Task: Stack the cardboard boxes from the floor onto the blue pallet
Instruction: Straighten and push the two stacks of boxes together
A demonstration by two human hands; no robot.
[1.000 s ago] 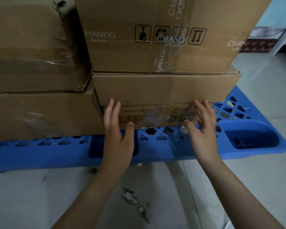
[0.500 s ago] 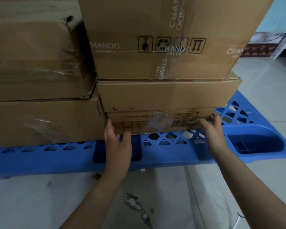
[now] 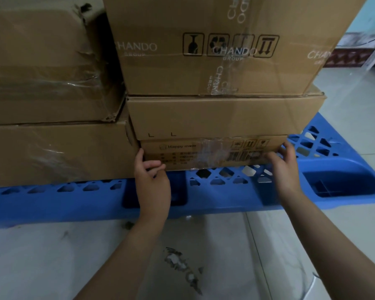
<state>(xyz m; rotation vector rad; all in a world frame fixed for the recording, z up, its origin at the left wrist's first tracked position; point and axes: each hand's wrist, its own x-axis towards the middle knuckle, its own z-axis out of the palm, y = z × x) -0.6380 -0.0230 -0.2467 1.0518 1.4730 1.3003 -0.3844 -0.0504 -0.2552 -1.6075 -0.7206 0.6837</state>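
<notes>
Cardboard boxes are piled on the blue pallet (image 3: 236, 198), which sits flat on the pale tiled floor (image 3: 41, 263). On the right side of the pallet three are stacked: a thin box printed "Happy mom" (image 3: 208, 154) at the bottom, a plain flat box (image 3: 221, 116) on top of it that overhangs it slightly at the front and right, and a big box with "CHANDO" tape (image 3: 214, 44) and handling symbols on top of that. Hard against their left side stands a second stack, a wide box (image 3: 56, 152) below and a wrinkled, film-wrapped box (image 3: 46, 68) above with a torn corner. The weight of the two upper boxes bears down on the thin one, and the wide box beside it leaves no room at its left end.

Both hands are at that thin bottom box. The left hand (image 3: 152, 180) is at its lower left corner, fingers curled round the edge next to the wide box, thumb pressed across the front face. The right hand (image 3: 284, 163) grips the lower right corner, fingers wrapped on the end and thumb on the front over the barcode label. So each hand is clamped on one end of the same box, with the pallet's open lattice just beneath them. On the floor nearer me there is a scuffed, flaking patch (image 3: 182, 265), and a reddish patterned skirting (image 3: 344, 58) runs along the far wall.
</notes>
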